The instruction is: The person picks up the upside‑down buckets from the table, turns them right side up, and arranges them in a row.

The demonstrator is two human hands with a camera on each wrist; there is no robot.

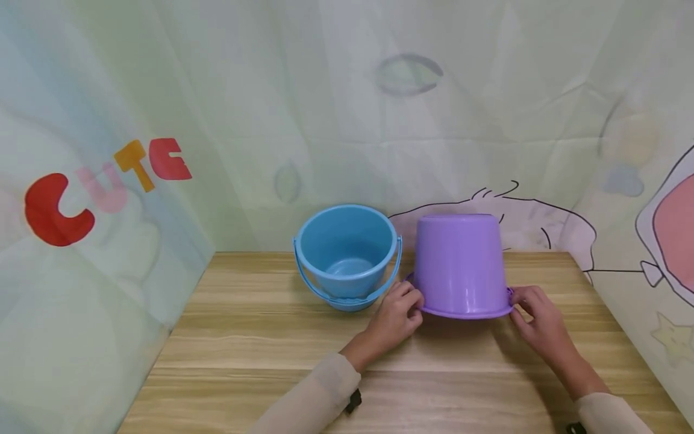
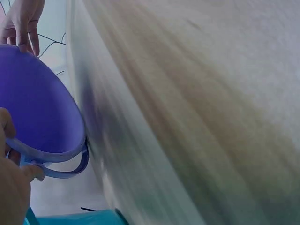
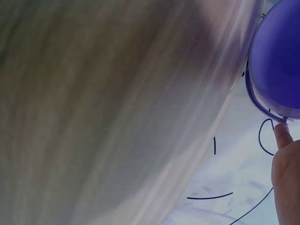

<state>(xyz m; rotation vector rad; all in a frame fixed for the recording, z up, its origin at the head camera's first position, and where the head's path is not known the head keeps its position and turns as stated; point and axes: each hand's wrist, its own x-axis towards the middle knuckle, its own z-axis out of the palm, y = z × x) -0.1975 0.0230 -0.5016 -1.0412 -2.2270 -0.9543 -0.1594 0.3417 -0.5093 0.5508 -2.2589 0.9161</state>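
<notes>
A purple bucket (image 1: 459, 265) is turned upside down in the head view, its near rim tipped up off the table. My left hand (image 1: 394, 319) pinches the rim at the left side, beside the handle's joint. At the opposite side my right hand (image 1: 542, 322) holds the rim between thumb and fingers. The left wrist view looks into the bucket's open mouth (image 2: 37, 108), with the purple handle (image 2: 70, 171) hanging by the left thumb. In the right wrist view a finger (image 3: 283, 136) touches the rim where the handle joins.
Just left of the purple bucket, a blue bucket (image 1: 348, 253) stands upright, its handle lowered to the front. The wooden table (image 1: 244, 349) ends at a printed cloth backdrop (image 1: 303, 120) behind and at the sides.
</notes>
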